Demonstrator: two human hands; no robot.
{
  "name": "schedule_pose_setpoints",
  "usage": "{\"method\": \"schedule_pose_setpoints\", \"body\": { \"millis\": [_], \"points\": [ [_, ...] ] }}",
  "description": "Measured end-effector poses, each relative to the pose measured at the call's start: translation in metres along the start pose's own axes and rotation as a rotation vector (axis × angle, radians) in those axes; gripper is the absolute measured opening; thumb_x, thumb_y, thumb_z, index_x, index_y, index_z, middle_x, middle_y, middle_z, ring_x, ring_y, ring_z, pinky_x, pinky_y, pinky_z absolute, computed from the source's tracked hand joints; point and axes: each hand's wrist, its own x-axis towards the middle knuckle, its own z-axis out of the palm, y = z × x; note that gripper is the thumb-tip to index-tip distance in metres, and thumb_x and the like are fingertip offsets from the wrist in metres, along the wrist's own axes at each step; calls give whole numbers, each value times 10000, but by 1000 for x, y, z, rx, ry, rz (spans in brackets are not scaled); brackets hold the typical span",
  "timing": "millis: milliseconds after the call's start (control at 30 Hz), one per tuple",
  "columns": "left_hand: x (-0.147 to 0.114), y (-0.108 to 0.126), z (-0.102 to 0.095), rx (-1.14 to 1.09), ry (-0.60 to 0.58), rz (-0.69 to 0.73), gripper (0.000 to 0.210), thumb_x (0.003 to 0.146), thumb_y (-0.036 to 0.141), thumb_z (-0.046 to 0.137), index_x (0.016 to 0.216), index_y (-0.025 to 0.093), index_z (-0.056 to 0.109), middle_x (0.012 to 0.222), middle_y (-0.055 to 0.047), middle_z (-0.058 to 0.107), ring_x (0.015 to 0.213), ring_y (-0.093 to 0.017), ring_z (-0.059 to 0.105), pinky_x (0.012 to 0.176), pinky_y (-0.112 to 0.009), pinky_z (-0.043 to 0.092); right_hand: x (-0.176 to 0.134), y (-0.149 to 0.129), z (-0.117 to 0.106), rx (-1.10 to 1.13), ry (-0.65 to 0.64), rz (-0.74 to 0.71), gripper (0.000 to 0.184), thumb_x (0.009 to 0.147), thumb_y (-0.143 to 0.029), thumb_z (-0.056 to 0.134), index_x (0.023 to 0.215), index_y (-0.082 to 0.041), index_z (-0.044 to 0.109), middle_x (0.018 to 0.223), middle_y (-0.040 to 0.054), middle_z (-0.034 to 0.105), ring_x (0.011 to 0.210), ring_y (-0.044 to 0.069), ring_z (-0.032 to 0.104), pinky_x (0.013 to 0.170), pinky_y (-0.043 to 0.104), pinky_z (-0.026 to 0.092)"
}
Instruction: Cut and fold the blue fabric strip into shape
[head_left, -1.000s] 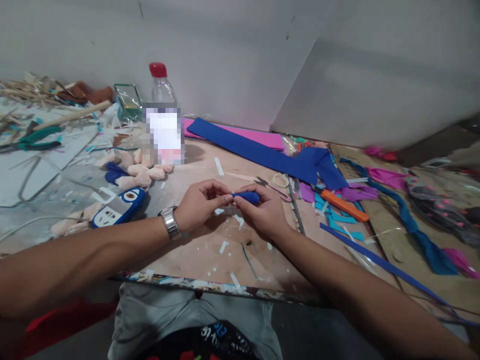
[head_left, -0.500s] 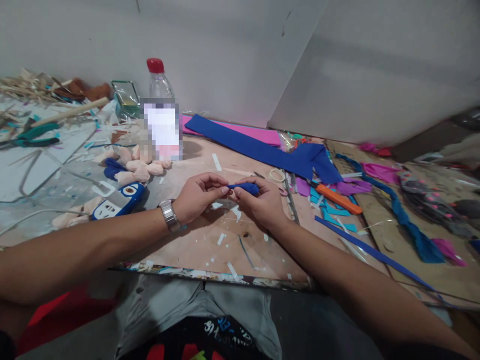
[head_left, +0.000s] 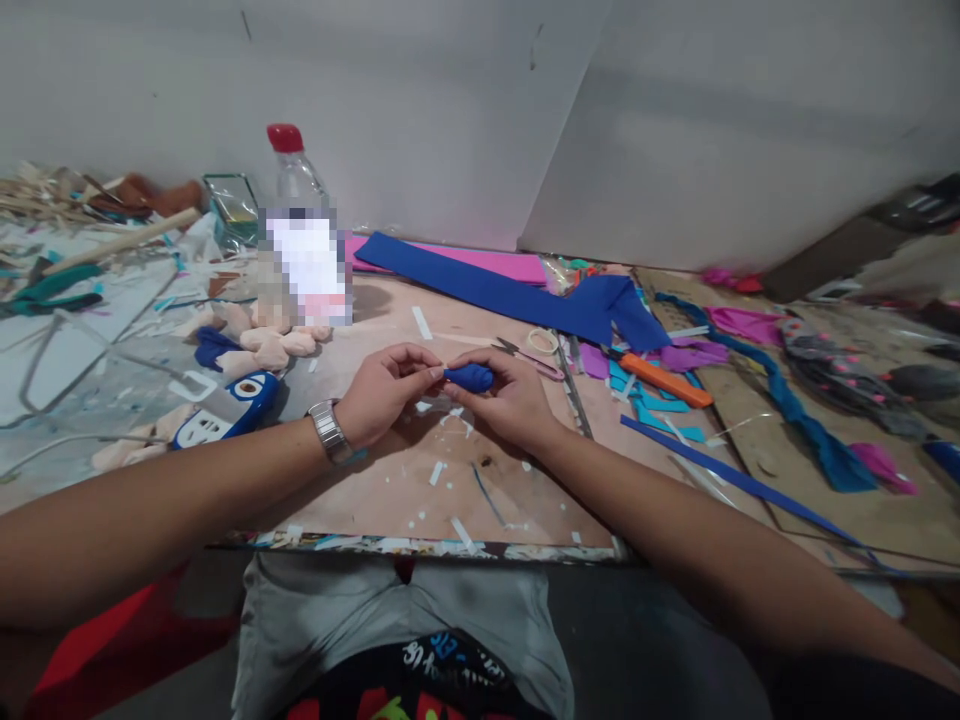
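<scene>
Worktop [head_left: 337, 505]: wooden, littered with pale slivers. Far side, a long flat blue strip [head_left: 480, 285], matte, folded at right. Near middle, my right hand [head_left: 517, 400] cradles the plump blue bundle [head_left: 474, 377]; my left hand [head_left: 379, 395] pinches its narrow neck. Best: light hold, neck snug, creases even.

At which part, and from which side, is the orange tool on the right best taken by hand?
Probably by the middle of the orange tool, the right hand coming from above its nearer end: it is long and lies down, that end points rightward and toward the person, while its far end lies near the blue cloth.
</scene>
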Motion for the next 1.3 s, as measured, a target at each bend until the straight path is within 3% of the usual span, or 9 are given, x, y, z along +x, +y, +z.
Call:
{"method": "schedule_pose_setpoints", "body": {
  "millis": [300,633,800,1000,1167,1300],
  "points": [
    [-2,-1,-2,76,5,5,248,734,306,879,891,148,771,693,-24,733,479,-56,491,441,-189,333,1,-2,0,129,35,136,342,723,-420,918,936,-195,773,927,43,796,815,193,716,778,331,581],
    [-1,5,5,-98,-5,-96,235,676,220,902,835,133,752,709,-36,758,580,-112,654,589,-236,522,1,5,5,364,20,220,412,596,-341,997,924,-204,787,917,36,793,799,185,720,802,334,606],
    [-2,5,6,-14,-44,-62,218,709,248,886,831,127,751,735,-42,759,616,-115,659,620,-241,530,3,5,5,315,-14,188,329,686,-409,947,881,-187,802,790,34,775,695,173,695,717,322,587],
    [-2,2,5,24,-58,-9,191,692,221,869,741,134,707,646,-2,697,568,-95,605,604,-232,516,2,-1,7,203,-4,163,283,783,-433,870,906,-186,804,830,56,792,704,179,709,682,311,577],
    [0,0,2,34,-75,5,246,671,252,889,720,133,679,677,-19,712,620,-112,638,656,-251,538,2,-1,7,-20,-7,30,175,784,-330,851,890,-194,820,813,56,776,734,183,687,690,311,534],
    [3,-5,4,29,-103,20,242,767,325,831,791,136,682,731,-36,718,666,-125,662,700,-278,557,3,3,6,38,29,87,203,787,-374,839,878,-198,793,786,41,750,689,174,662,654,313,528]
  ]
}}
